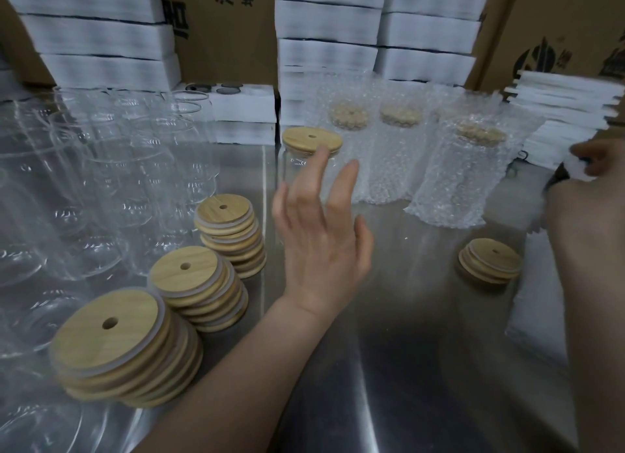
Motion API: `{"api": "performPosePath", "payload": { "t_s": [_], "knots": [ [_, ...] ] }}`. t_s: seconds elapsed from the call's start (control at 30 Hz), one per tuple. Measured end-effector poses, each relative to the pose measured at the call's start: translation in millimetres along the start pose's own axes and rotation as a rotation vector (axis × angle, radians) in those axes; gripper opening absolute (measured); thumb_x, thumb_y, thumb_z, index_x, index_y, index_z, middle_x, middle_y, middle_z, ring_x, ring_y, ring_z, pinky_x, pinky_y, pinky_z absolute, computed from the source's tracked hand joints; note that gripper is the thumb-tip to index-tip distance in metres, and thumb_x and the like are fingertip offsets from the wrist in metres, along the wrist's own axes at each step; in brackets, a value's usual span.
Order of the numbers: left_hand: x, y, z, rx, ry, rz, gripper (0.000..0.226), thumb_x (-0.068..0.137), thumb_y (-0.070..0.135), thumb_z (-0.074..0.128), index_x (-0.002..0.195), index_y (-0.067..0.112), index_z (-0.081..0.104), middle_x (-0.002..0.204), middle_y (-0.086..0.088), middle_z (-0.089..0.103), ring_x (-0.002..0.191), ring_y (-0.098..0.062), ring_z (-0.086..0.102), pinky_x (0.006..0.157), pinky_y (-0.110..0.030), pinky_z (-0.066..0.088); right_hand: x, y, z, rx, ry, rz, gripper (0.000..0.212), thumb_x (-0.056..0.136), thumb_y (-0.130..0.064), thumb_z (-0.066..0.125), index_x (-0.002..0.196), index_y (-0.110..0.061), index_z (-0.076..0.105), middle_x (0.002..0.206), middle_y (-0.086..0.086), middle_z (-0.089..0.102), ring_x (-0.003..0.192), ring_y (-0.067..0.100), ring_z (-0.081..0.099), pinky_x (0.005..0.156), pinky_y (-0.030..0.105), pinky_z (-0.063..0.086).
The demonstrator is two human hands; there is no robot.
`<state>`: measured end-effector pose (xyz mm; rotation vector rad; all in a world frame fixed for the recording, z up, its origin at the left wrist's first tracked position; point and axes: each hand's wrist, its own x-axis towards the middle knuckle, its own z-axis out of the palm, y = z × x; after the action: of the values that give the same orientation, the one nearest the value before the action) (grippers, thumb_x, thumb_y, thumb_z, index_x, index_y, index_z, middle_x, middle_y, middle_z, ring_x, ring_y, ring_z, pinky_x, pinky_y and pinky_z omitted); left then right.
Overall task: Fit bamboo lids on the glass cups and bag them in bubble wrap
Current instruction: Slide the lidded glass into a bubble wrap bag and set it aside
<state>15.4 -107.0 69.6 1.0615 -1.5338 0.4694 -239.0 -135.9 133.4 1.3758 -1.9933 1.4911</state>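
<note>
The left grip (321, 229) is hovering with fingers spread, holding nothing, just before the clear glass cup (297, 172) bearing a round bamboo lid (311, 141) on the steel counter (406, 317). The right grip (602, 158) is pinching a blurred white bubble-wrap bag (576, 161).

A bare steel tabletop (406, 334) runs to a wall of brown cardboard boxes (220, 30) printed in black. Stacks of white foam trays (101, 33) stand against the boxes, left and centre. One lower foam tray (243, 96) shows dark round holes.
</note>
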Motion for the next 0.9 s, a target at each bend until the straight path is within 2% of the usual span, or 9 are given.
{"api": "performPosePath", "payload": {
  "t_s": [0.1, 0.23, 0.3, 0.4, 0.5, 0.6, 0.73, 0.83, 0.9],
  "knots": [
    [-3.1, 11.3, -0.1, -0.016, -0.018, 0.054, 0.057, 0.076, 0.013, 0.062, 0.130, 0.016, 0.042, 0.136, -0.011, 0.049, 0.115, -0.026, 0.052, 0.086, -0.040, 0.039, -16.4, -29.9, 4.7, 0.106, 0.058, -0.034, 0.046, 0.077, -0.001, 0.046, 0.114, -0.020, 0.065, 0.119, 0.015, 0.060, 0.106, 0.027, 0.057, 0.086, 0.037, 0.045],
    [-8.2, 17.9, 1.4, -0.318, -0.251, 0.044, 0.037, 0.085, 0.019, 0.053, 0.118, 0.005, 0.064, 0.103, -0.007, 0.068, 0.092, -0.026, 0.062, 0.081, -0.043, 0.048, -35.4, -53.8, 5.3, 0.182, 0.049, -0.204, 0.043, 0.075, 0.005, 0.045, 0.107, -0.011, 0.070, 0.109, 0.021, 0.062, 0.087, 0.008, 0.048, 0.072, 0.002, 0.026],
    [-10.6, 17.3, 0.6, -0.443, -0.506, -0.125, 0.045, 0.088, 0.036, 0.053, 0.126, 0.013, 0.060, 0.106, 0.001, 0.067, 0.095, -0.017, 0.059, 0.090, -0.037, 0.046, -41.2, -58.7, 9.3, 0.279, 0.019, -0.238, 0.042, 0.073, 0.008, 0.046, 0.104, -0.009, 0.070, 0.107, 0.019, 0.061, 0.080, 0.001, 0.045, 0.073, 0.003, 0.033],
    [-13.2, 12.6, 3.2, -0.572, -0.774, -0.278, 0.069, 0.077, 0.066, 0.047, 0.134, 0.028, 0.052, 0.111, 0.013, 0.065, 0.101, -0.005, 0.055, 0.095, -0.026, 0.042, -48.4, -64.9, 17.0, 0.402, -0.044, -0.198, 0.040, 0.075, 0.009, 0.049, 0.101, -0.014, 0.070, 0.104, 0.005, 0.055, 0.080, 0.009, 0.055, 0.071, 0.031, 0.055],
    [-12.2, 11.0, 5.5, -0.660, -0.873, -0.368, 0.079, 0.062, 0.076, 0.053, 0.133, 0.040, 0.046, 0.109, 0.019, 0.067, 0.102, 0.002, 0.057, 0.084, -0.015, 0.039, -52.2, -67.6, 22.9, 0.506, -0.088, -0.175, 0.039, 0.077, 0.009, 0.049, 0.097, -0.020, 0.067, 0.105, 0.008, 0.058, 0.081, 0.008, 0.056, 0.060, 0.020, 0.056],
    [-11.4, 12.2, 6.0, -0.737, -0.887, -0.434, 0.079, 0.058, 0.069, 0.068, 0.130, 0.042, 0.047, 0.100, 0.020, 0.070, 0.098, 0.004, 0.060, 0.078, -0.013, 0.040, -54.2, -67.4, 28.6, 0.631, -0.128, -0.074, 0.035, 0.080, 0.009, 0.050, 0.095, -0.019, 0.067, 0.104, 0.012, 0.061, 0.082, 0.005, 0.058, 0.063, 0.020, 0.058],
    [-7.7, 13.3, 5.5, -0.981, -0.796, -0.622, 0.047, 0.065, 0.030, 0.084, 0.103, 0.039, 0.057, 0.083, 0.015, 0.072, 0.079, -0.005, 0.064, 0.060, -0.012, 0.045, -58.7, -67.0, 36.2, 0.734, -0.159, -0.024, 0.034, 0.082, 0.008, 0.055, 0.090, -0.023, 0.067, 0.094, 0.003, 0.060, 0.083, 0.006, 0.059, 0.070, 0.027, 0.060],
    [-6.6, 9.8, 5.5, -1.127, -0.748, -0.752, 0.042, 0.073, 0.014, 0.083, 0.099, 0.038, 0.061, 0.077, 0.013, 0.072, 0.079, -0.006, 0.063, 0.064, -0.012, 0.048, -62.3, -65.9, 41.9, 0.746, -0.197, -0.043, 0.040, 0.084, 0.007, 0.057, 0.086, -0.032, 0.066, 0.097, 0.006, 0.061, 0.086, 0.008, 0.060, 0.073, 0.027, 0.060],
    [-5.5, 7.5, 5.1, -1.206, -0.743, -0.800, 0.041, 0.077, 0.015, 0.079, 0.112, 0.028, 0.062, 0.076, 0.009, 0.071, 0.078, -0.003, 0.066, 0.069, -0.011, 0.050, -64.0, -64.3, 45.4, 0.719, -0.210, -0.068, 0.042, 0.084, 0.006, 0.058, 0.085, -0.035, 0.065, 0.101, 0.009, 0.062, 0.086, 0.007, 0.060, 0.074, 0.028, 0.061]
  ]
}}
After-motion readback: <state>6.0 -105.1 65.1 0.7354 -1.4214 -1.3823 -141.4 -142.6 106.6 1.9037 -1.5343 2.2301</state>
